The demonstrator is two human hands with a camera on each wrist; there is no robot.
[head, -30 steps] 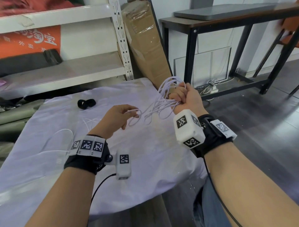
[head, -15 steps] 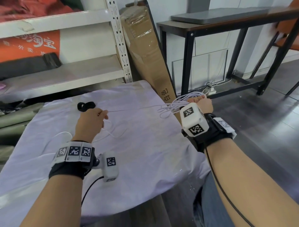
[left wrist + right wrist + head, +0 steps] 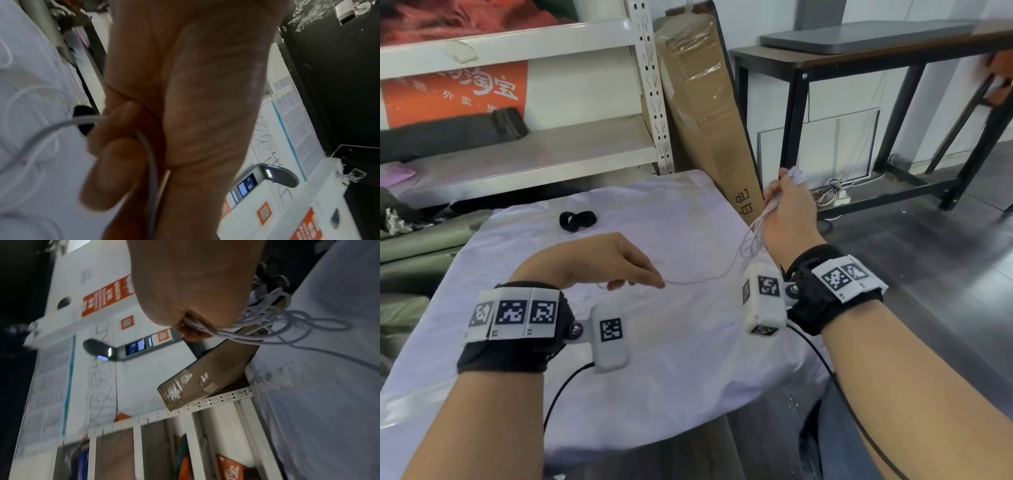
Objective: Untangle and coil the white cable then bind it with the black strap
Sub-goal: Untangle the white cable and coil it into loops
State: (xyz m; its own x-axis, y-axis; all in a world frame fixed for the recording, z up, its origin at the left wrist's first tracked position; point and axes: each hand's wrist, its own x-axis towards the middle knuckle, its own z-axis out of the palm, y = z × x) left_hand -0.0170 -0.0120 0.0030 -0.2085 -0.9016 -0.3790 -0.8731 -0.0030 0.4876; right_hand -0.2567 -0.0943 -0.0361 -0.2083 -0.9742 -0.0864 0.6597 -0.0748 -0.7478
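Note:
My right hand (image 3: 784, 205) is raised over the table's right edge and grips a bundle of white cable (image 3: 751, 236) loops, which hang below the fist (image 3: 265, 321). One strand of the cable runs left to my left hand (image 3: 619, 270), whose curled fingers (image 3: 107, 162) hold the strand (image 3: 148, 155) above the cloth. More loose cable lies on the cloth to the left (image 3: 30, 129). The black strap (image 3: 578, 220), rolled up, lies on the cloth at the far side, beyond my left hand.
A white cloth (image 3: 671, 359) covers the table. A white metal shelf (image 3: 517, 161) stands behind it. A tall cardboard box (image 3: 705, 113) leans at the table's back right corner. A black table frame (image 3: 893, 102) stands on the dark floor to the right.
My left hand has come back from near the strap toward the middle of the table, drawing the strand along. My right hand has risen and turned with the bundle of loops.

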